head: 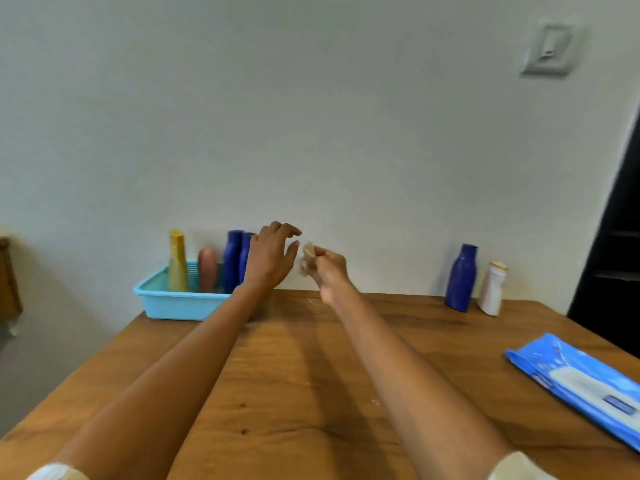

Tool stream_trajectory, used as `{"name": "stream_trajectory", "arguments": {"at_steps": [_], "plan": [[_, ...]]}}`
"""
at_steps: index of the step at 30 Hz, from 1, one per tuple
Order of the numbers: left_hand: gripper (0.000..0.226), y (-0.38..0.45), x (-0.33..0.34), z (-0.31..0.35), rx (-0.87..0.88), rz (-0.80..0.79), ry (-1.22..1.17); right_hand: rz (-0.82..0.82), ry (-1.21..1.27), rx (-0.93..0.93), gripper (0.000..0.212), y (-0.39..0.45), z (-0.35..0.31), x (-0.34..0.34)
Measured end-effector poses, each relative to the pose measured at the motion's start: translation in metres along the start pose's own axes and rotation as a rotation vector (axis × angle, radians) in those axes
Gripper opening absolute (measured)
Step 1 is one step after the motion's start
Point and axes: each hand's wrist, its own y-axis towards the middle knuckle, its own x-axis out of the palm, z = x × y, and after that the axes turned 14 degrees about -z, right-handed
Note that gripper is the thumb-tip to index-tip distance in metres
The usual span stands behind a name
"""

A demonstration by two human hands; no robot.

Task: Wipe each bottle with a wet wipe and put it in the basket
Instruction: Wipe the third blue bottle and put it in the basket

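A light blue basket [173, 303] stands at the table's far left. In it stand a yellow bottle [177, 261], a pink bottle [207, 268] and two dark blue bottles [232, 259]. My left hand [272, 254] hovers just right of those blue bottles, fingers spread, holding nothing. My right hand [329, 268] is beside it, closed on a crumpled wet wipe [307, 258]. At the far right of the table a dark blue bottle [460, 277] and a small white bottle [493, 289] stand upright by the wall.
A blue pack of wet wipes [581, 382] lies near the table's right edge. The wooden table [301, 375] meets a white wall at the back. A dark doorway [616, 254] is at the right.
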Motion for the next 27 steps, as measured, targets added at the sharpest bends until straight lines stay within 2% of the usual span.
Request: {"name": "stream_trajectory", "arguments": {"at_steps": [6, 10, 12, 14, 19, 23, 27], "plan": [[0.026, 0.008, 0.076, 0.08, -0.05, -0.02, -0.254, 0.229, -0.034, -0.141, 0.013, -0.018, -0.015, -0.076], [0.027, 0.029, 0.111, 0.132, -0.11, -0.018, -0.491, 0.458, -0.132, -0.317, 0.008, -0.019, -0.053, -0.13], [0.03, 0.045, 0.13, 0.154, -0.125, -0.042, -0.521, 0.528, -0.146, -0.375, 0.009, -0.015, -0.073, -0.157], [0.035, 0.062, 0.151, 0.177, -0.077, -0.105, -0.478, 0.555, -0.138, -0.394, 0.009, -0.012, -0.089, -0.186], [0.052, 0.099, 0.193, 0.226, 0.102, -0.378, -0.164, 0.611, -0.219, -0.424, 0.013, -0.009, -0.11, -0.246], [0.05, 0.117, 0.22, 0.255, 0.111, -0.434, -0.086, 0.623, -0.268, -0.443, 0.013, -0.01, -0.119, -0.276], [0.039, 0.125, 0.23, 0.256, 0.07, -0.453, -0.078, 0.607, -0.27, -0.44, 0.013, -0.011, -0.115, -0.289]]}}
